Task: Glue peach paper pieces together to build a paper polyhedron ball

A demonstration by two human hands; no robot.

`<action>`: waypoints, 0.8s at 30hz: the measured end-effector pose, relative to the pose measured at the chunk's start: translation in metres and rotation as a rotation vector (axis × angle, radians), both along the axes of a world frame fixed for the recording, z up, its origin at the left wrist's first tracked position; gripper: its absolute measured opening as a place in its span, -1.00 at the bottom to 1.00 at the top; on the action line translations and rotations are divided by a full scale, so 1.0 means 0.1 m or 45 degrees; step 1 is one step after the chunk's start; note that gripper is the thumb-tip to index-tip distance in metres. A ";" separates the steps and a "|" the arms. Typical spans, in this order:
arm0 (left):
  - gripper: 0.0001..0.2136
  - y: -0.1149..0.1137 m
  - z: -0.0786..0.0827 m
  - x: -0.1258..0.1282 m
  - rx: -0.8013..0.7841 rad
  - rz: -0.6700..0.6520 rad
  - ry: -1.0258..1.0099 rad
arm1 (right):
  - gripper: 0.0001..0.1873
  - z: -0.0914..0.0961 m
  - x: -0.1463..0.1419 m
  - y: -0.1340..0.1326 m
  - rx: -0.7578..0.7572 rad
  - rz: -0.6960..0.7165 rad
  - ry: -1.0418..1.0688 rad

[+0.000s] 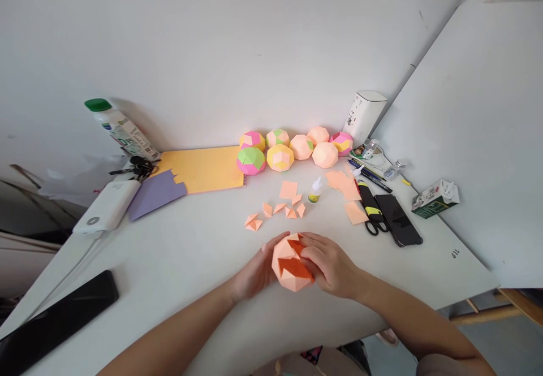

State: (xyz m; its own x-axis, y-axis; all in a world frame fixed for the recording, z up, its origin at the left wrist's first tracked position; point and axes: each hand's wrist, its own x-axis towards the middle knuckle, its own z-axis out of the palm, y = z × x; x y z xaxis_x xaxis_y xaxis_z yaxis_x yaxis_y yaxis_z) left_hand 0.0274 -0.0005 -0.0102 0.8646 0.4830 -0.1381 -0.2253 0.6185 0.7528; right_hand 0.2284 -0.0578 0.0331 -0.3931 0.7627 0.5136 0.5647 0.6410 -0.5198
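Observation:
A peach paper ball [292, 280], faceted and with a gap into its orange inside, is held above the front of the table. My left hand [258, 271] cups its left side, fingers wrapped behind it. On the right, my right hand [333, 263] grips the edge of the gap, its fingertips partly inside. Beyond the ball lie several small folded peach paper pieces [291, 212], with a larger folded piece [253, 222] to their left. A flat peach square [289, 189] and a small glue bottle [315, 190] stand or lie just behind them.
Several finished paper balls [280, 158] line the wall. Torn peach paper [344, 185], scissors [373, 212], a phone [397, 219] and a green carton [435, 199] are at right. Yellow card [203, 169], purple paper [155, 195], a white power bank [107, 206] and a black device [59, 319] are left.

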 end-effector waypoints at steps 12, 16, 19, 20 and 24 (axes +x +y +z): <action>-0.48 -0.03 -0.01 0.02 -0.220 -0.038 -0.021 | -0.84 -0.06 -0.11 -0.05 0.051 -0.039 0.010; -0.50 0.00 0.07 0.04 -0.180 0.046 -0.083 | -0.80 -0.04 -0.10 -0.05 0.184 -0.140 0.055; -0.50 0.02 0.10 0.05 -0.154 0.074 -0.106 | -0.77 -0.03 -0.11 -0.04 0.197 -0.115 0.177; -0.49 0.02 0.10 0.05 -0.148 0.078 -0.103 | -0.77 -0.03 -0.12 -0.03 0.168 -0.095 0.226; -0.49 0.02 0.07 0.04 -0.131 0.078 -0.073 | -0.84 0.00 -0.12 -0.04 -0.058 -0.053 0.431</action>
